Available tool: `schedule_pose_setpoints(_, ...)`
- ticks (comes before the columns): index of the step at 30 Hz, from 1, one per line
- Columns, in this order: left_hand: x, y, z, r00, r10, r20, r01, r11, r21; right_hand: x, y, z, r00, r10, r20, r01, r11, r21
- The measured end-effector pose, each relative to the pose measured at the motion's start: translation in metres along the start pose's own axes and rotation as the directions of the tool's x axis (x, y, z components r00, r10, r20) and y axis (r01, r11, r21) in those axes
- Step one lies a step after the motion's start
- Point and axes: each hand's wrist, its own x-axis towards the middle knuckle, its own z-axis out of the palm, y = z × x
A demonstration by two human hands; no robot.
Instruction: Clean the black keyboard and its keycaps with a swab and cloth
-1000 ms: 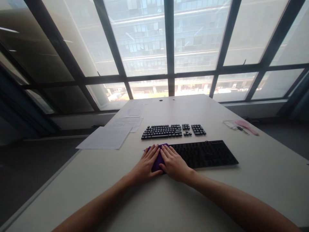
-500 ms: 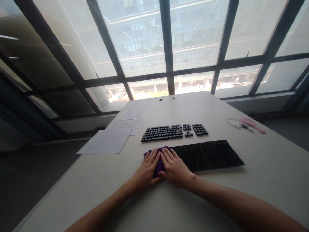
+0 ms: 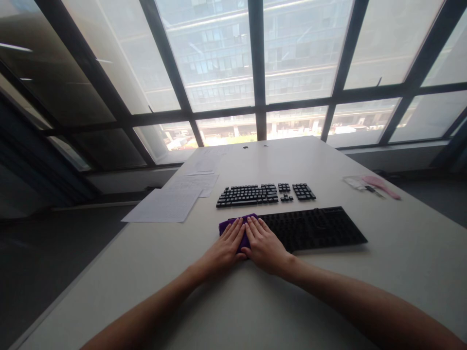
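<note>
A purple cloth (image 3: pixel 228 224) lies over the left end of a black keyboard base (image 3: pixel 315 228) whose keycaps are off. My left hand (image 3: pixel 226 245) rests flat on the cloth with its fingers stretched out. Beside it my right hand (image 3: pixel 264 245) presses flat on the cloth too, the fingertips of both hands almost meeting. Part of the cloth and the keyboard's left end are hidden beneath the hands. Just beyond, loose black keycaps (image 3: pixel 248 195) are laid out in keyboard order on the white table (image 3: pixel 292 296).
Printed papers (image 3: pixel 162 204) overlap along the table's left edge. On the right lie a pink brush-like object (image 3: pixel 381 186), a small dark tool (image 3: pixel 374 191) and a clear plastic bag (image 3: pixel 352 183). Large windows (image 3: pixel 222 58) stand behind the table.
The view has shifted slightly, so the things on the table appear a little higher. Both hands stay flat on the purple cloth, whose visible edge has changed shape a little.
</note>
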Motion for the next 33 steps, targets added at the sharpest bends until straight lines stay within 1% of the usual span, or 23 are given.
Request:
schedule_pose_setpoints(4, -0.001, 0.008, -0.002, 1.0, -0.004, 0.006, 0.004, 1.0, 0.0, 0.0, -0.002, 0.004, 1.0, 0.001, 0.0, -0.001, 0.999, -0.034)
schedule_pose_setpoints(7, 0.0, 0.011, -0.01, 1.0, -0.009, 0.009, 0.01, 0.999, -0.046, -0.002, -0.003, 0.003, 1.0, 0.008, -0.004, -0.008, 0.999, -0.033)
schedule_pose_setpoints(9, 0.001, 0.01, -0.016, 0.999, -0.049, -0.012, 0.047, 0.993, -0.113, -0.002, -0.004, 0.0, 1.0, 0.013, -0.019, -0.013, 1.0, -0.017)
schedule_pose_setpoints(10, 0.002, 0.008, -0.019, 0.994, -0.098, -0.044, 0.091, 0.985, -0.145, -0.001, -0.004, -0.002, 0.999, 0.016, -0.029, -0.016, 1.0, -0.002)
schedule_pose_setpoints(11, 0.003, 0.005, -0.021, 0.981, -0.169, -0.09, 0.152, 0.973, -0.174, 0.0, -0.003, -0.005, 0.999, 0.023, -0.044, -0.022, 1.0, 0.016)
schedule_pose_setpoints(12, 0.003, 0.0, -0.023, 0.957, -0.251, -0.143, 0.22, 0.955, -0.2, 0.002, -0.002, -0.008, 0.997, 0.037, -0.062, -0.035, 0.999, 0.035)
schedule_pose_setpoints(14, 0.004, -0.011, -0.023, 0.891, -0.393, -0.23, 0.335, 0.908, -0.252, 0.008, 0.003, -0.013, 0.99, 0.092, -0.105, -0.085, 0.994, 0.064)
schedule_pose_setpoints(16, 0.004, -0.022, -0.022, 0.848, -0.467, -0.253, 0.385, 0.868, -0.313, 0.015, 0.01, -0.017, 0.979, 0.156, -0.129, -0.149, 0.987, 0.059)
schedule_pose_setpoints(18, 0.004, -0.029, -0.021, 0.832, -0.499, -0.243, 0.391, 0.838, -0.381, 0.022, 0.017, -0.019, 0.975, 0.196, -0.106, -0.191, 0.98, 0.058)
schedule_pose_setpoints(21, 0.006, -0.03, -0.023, 0.823, -0.502, -0.267, 0.358, 0.822, -0.443, 0.029, 0.025, -0.018, 0.973, 0.216, -0.083, -0.208, 0.974, 0.088)
schedule_pose_setpoints(25, 0.016, -0.026, -0.026, 0.783, -0.483, -0.392, 0.299, 0.845, -0.443, 0.036, 0.03, -0.02, 0.959, 0.209, -0.19, -0.184, 0.973, 0.142)
schedule_pose_setpoints(27, 0.022, -0.026, -0.025, 0.772, -0.471, -0.428, 0.3, 0.862, -0.408, 0.039, 0.031, -0.021, 0.948, 0.218, -0.233, -0.192, 0.973, 0.126)
schedule_pose_setpoints(29, 0.026, -0.027, -0.023, 0.769, -0.457, -0.447, 0.32, 0.88, -0.35, 0.039, 0.031, -0.021, 0.939, 0.235, -0.249, -0.218, 0.971, 0.096)
schedule_pose_setpoints(30, 0.026, -0.027, -0.023, 0.774, -0.444, -0.451, 0.325, 0.89, -0.32, 0.038, 0.029, -0.021, 0.939, 0.236, -0.25, -0.222, 0.971, 0.086)
schedule_pose_setpoints(31, 0.026, -0.026, -0.023, 0.789, -0.421, -0.448, 0.316, 0.903, -0.291, 0.036, 0.027, -0.02, 0.942, 0.226, -0.248, -0.213, 0.974, 0.08)
schedule_pose_setpoints(32, 0.024, -0.024, -0.023, 0.817, -0.383, -0.43, 0.292, 0.919, -0.264, 0.034, 0.023, -0.018, 0.949, 0.203, -0.241, -0.189, 0.979, 0.077)
schedule_pose_setpoints(33, 0.022, -0.022, -0.024, 0.857, -0.331, -0.395, 0.253, 0.938, -0.237, 0.031, 0.019, -0.015, 0.959, 0.169, -0.228, -0.156, 0.985, 0.073)
